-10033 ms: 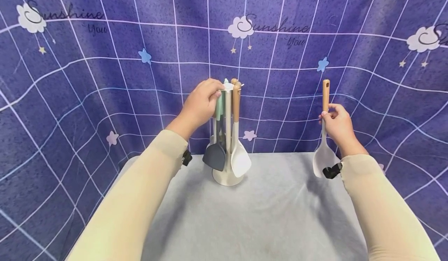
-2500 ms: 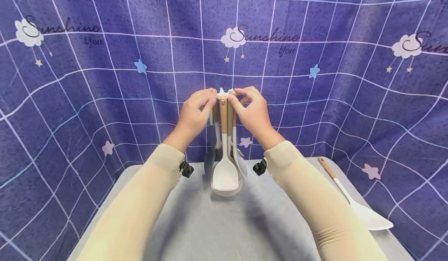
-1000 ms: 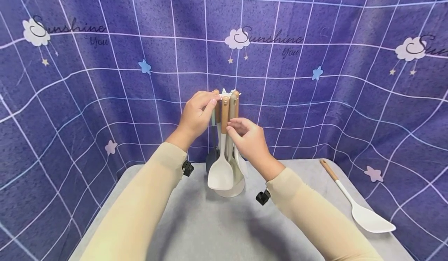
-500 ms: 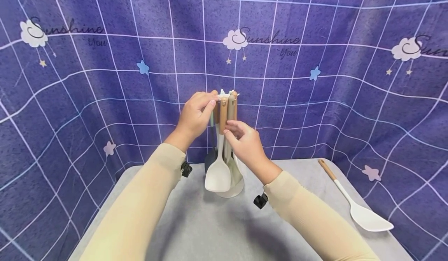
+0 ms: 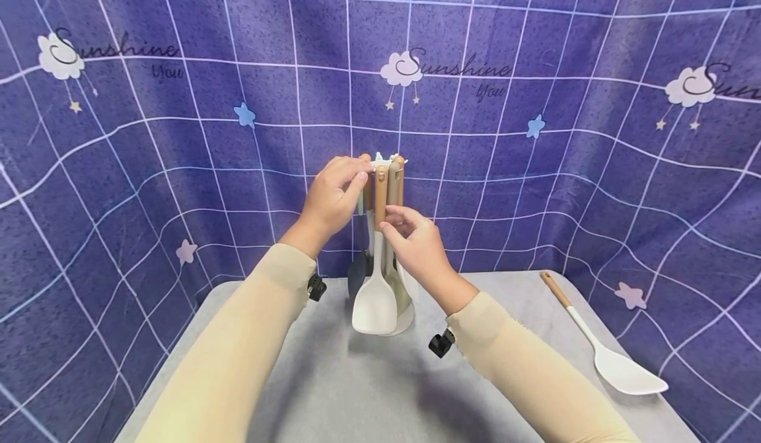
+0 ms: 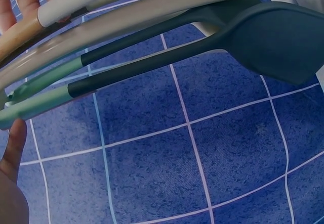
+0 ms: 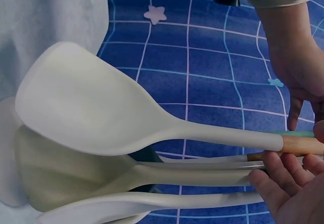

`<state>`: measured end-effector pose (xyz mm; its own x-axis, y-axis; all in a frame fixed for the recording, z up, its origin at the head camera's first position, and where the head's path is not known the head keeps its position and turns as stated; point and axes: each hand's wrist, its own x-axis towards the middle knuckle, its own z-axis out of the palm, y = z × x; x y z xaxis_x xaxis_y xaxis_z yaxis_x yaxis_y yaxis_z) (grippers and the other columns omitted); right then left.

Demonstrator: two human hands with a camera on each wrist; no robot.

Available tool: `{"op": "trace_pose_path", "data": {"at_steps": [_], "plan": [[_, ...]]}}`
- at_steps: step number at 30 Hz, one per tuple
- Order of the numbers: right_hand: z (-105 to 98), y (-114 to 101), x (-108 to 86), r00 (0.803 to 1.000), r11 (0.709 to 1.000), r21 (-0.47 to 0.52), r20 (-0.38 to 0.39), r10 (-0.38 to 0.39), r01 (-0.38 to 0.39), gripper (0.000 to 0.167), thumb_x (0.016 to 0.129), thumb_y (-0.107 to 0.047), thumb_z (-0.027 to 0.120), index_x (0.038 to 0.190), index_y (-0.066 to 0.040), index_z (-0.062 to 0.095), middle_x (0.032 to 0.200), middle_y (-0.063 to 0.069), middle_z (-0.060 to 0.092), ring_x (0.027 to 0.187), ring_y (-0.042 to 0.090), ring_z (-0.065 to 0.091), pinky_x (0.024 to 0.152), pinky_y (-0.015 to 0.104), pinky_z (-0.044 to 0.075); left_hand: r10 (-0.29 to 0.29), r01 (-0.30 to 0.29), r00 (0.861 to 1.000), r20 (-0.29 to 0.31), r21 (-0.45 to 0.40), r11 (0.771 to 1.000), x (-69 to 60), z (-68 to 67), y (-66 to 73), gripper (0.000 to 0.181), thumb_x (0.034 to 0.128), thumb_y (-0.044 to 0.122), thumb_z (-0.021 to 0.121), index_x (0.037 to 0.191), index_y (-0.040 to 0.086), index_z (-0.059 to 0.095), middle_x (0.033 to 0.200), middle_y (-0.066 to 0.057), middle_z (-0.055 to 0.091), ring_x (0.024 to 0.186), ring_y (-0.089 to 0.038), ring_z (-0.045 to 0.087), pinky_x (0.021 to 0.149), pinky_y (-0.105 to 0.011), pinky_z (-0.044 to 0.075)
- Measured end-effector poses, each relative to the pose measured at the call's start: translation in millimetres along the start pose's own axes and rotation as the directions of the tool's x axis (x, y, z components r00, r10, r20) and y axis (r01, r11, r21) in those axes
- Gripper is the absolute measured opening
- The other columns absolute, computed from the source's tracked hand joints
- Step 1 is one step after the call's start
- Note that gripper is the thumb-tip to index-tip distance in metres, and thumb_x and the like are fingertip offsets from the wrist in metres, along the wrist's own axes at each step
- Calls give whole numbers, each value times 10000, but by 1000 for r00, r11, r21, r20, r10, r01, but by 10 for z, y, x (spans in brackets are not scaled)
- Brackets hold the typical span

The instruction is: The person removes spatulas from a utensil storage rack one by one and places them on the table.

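Observation:
A utensil stand with a round base bears several hanging utensils. At its front hangs a white spatula with a wooden handle. My right hand pinches that handle near its lower end, thumb in front and fingers behind. My left hand grips the top of the stand, fingers over the rim. In the left wrist view its thumb touches the green handle of a dark spatula. An olive spatula hangs beside the white one in the right wrist view. The stand's pole is mostly hidden.
A second white spatula with a wooden handle lies on the grey tabletop at the right, near the edge. A purple gridded curtain surrounds the table at the back and sides.
The spatula held at the right ten seconds ago now lies on the table. My right hand has moved from the stand's top down to the front spatula's handle. That spatula's blade has swung slightly.

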<state>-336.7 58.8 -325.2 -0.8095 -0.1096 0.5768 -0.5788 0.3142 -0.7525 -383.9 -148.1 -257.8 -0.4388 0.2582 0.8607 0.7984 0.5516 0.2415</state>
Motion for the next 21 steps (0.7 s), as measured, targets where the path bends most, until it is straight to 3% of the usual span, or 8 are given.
{"op": "trace_pose_path", "data": {"at_steps": [16, 21], "plan": [[84, 9, 3, 1000, 1000, 5, 16, 6, -6, 448, 1096, -244, 750, 1488, -31, 715, 1262, 154, 846, 1104, 307, 814, 981, 480, 675, 16, -15, 1000, -14, 15, 1000, -4, -8, 27, 259, 1089, 77, 670, 1290, 13, 819, 1361, -153, 819, 1314, -353, 723, 1201, -472, 559], [94, 7, 10, 1000, 1000, 14, 8, -3, 3, 414, 1113, -211, 742, 1468, -1, 717, 1148, 165, 849, 964, 299, 802, 881, 389, 664, 8, -8, 1000, -20, 21, 1000, -10, 5, 11, 251, 1086, 67, 672, 1282, 19, 820, 1344, -142, 825, 1282, -348, 727, 1187, -466, 567]]}}
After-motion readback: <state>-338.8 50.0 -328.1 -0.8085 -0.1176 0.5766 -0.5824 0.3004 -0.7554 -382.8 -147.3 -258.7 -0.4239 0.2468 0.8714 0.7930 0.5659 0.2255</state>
